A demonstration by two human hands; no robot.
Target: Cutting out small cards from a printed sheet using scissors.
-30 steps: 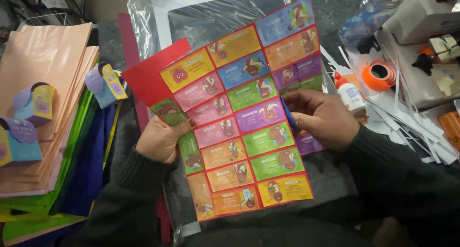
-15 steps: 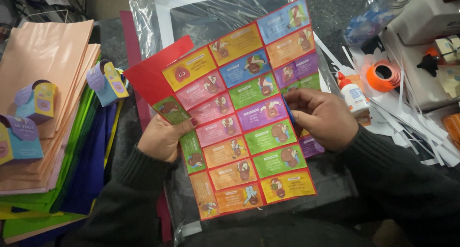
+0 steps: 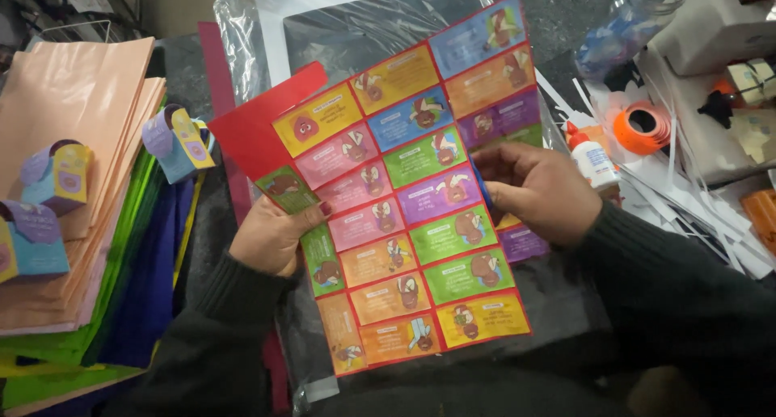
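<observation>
I hold up a large printed sheet of many coloured rectangular labels with red borders, backed by red paper. My left hand grips its left edge, thumb on a green label. My right hand pinches the sheet's right side and holds a thin blue tool against it, partly hidden by the fingers. Both arms wear dark sleeves.
A clear plastic sleeve over dark card lies under the sheet. Stacked peach, green and blue paper with small paper boxes fills the left. A glue bottle, an orange tape roll, white paper strips and a plastic jar lie right.
The sheet and both hands have shifted only slightly; my right fingers have adjusted a little on the blue tool at the sheet's edge.
</observation>
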